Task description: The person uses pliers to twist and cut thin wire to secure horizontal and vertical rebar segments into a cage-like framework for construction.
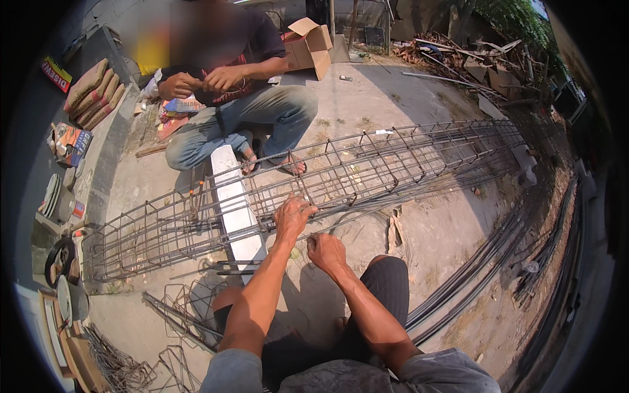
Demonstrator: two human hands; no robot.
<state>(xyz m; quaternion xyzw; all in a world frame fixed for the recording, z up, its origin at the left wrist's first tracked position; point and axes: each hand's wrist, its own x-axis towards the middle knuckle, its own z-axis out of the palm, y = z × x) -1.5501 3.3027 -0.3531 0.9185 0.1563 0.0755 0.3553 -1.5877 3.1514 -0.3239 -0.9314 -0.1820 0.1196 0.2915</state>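
A long rebar cage (395, 180) of rusty bars and square stirrups runs across the ground in front of me. Beneath it lies a white beam (237, 208). My left hand (293, 219) is at the cage's near side, just right of the beam, its fingers curled in around a bar. Closer to me, my right hand (326, 251) is closed beside the cage. Whatever it grips is too small or hidden to make out. Across the cage a person in jeans (272, 111) squats with both hands (203, 83) together near the chest.
Long loose bars (468, 265) lie at the right. Bent stirrups (118, 360) are heaped at lower left. Stacked sacks (95, 93) stand at far left, and an open cardboard box (308, 47) sits behind the other person. Scrap wood and debris (468, 62) fill the back right.
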